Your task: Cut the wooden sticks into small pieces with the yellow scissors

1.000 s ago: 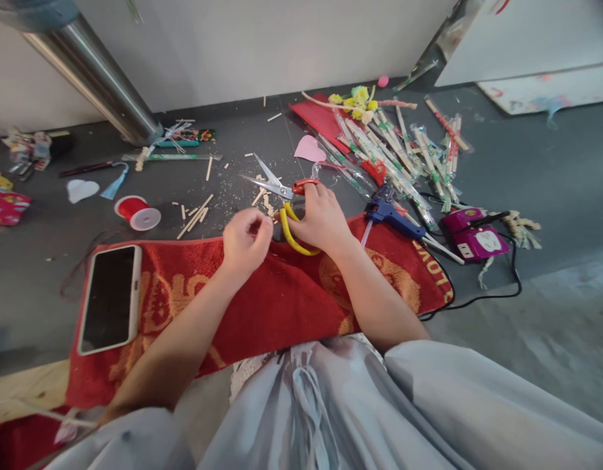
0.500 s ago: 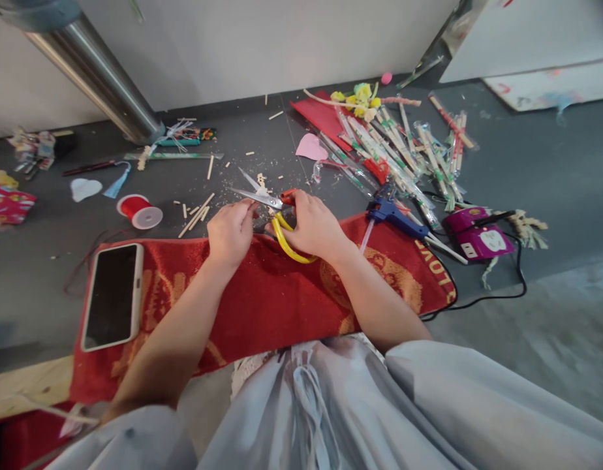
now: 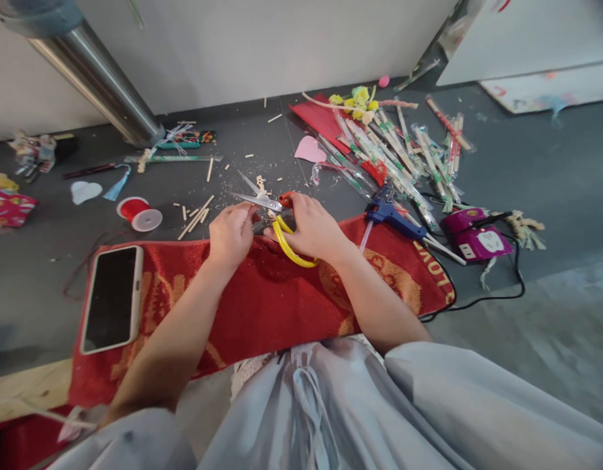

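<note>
My right hand (image 3: 314, 226) is closed round a pair of scissors (image 3: 284, 240) with a yellow handle. Their blades stand apart and point left, over the grey tabletop. An orange-red piece (image 3: 285, 198) shows at my right fingers; I cannot tell whether it belongs to the scissors. Close to the blades, my left hand (image 3: 231, 235) is closed in a pinch, and whatever it holds is hidden by the fingers. Just beyond the blades lie pale wooden bits (image 3: 261, 185) and crumbs. Short cut sticks (image 3: 198, 217) lie to the left of my left hand.
Beneath my forearms spreads a red towel (image 3: 277, 307), with a phone (image 3: 111, 299) on its left end. A red ribbon spool (image 3: 139, 214) sits left. To the right are a blue glue gun (image 3: 394, 219), wrapped chopsticks (image 3: 384, 147), a purple box (image 3: 478, 235) and a black cord (image 3: 521, 274).
The view has shifted very slightly. Both hands and the scissors keep nearly the same pose, with the blades still apart.
</note>
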### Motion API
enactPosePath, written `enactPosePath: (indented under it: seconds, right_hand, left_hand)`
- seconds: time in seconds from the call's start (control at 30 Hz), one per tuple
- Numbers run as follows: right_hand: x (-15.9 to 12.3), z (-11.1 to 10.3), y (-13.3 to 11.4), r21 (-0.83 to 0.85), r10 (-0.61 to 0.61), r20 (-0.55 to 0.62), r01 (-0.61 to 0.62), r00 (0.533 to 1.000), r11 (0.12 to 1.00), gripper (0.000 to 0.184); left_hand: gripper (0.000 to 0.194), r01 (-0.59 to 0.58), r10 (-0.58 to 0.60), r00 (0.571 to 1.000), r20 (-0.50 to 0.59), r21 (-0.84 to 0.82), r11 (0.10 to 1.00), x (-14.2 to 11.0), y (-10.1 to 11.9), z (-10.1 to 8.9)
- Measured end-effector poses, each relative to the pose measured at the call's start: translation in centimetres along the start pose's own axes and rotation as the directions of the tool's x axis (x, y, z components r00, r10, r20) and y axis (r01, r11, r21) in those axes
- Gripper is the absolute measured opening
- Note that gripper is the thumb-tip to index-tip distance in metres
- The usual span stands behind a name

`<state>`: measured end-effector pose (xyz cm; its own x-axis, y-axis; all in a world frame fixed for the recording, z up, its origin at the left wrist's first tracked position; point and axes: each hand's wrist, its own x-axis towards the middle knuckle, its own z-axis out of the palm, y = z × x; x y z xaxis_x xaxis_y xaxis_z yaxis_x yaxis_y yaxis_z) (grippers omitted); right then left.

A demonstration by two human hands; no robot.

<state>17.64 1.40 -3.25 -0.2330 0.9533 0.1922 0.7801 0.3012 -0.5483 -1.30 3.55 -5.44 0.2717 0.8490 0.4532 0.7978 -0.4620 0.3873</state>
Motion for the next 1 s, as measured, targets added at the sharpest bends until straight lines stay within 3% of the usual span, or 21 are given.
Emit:
enactPosePath:
  seconds: [0.17,0.4,0.7,0.8,0.9,1.0]
  right_hand:
    - [0.0,-0.1,0.0,-0.025,-0.003,0.016,0.003,1.0,1.0,0.078]
    - [0.2,-0.4,-0.2,-0.035,-0.003,0.04,0.004,0.999,0.999,0.064]
    - [0.3,-0.8,-0.9,-0.064,0.112,0.093,-0.106,0.989,0.992,0.054]
    - [0.5,-0.8,-0.7,-0.028,0.148,0.042,-0.146,0.988,0.989,0.051]
    - [0.7,-1.2,-0.1,0.074,0.206,-0.022,-0.203,0.978,0.976,0.047]
    - [0.7,-1.4,0.5,0.22,0.235,-0.036,-0.221,0.971,0.95,0.043]
  left_hand:
    - [0.035,-0.024,0.024,1.0,0.002,-0.007,1.0,-0.1,-0.3,0.3]
    - [0.032,-0.046,0.044,0.997,-0.06,-0.029,0.999,-0.2,-0.4,0.5]
    - [0.034,-0.019,0.019,0.999,-0.032,-0.017,1.0,0.0,0.3,0.3]
    - [0.034,-0.008,-0.001,0.988,-0.157,-0.061,0.998,0.0,1.2,-0.1]
    - [0.04,-0.008,-0.037,0.944,-0.327,-0.134,0.991,-0.3,2.4,-0.8]
    - [0.045,-0.014,-0.071,0.933,-0.354,-0.232,0.973,-0.8,3.5,-1.0]
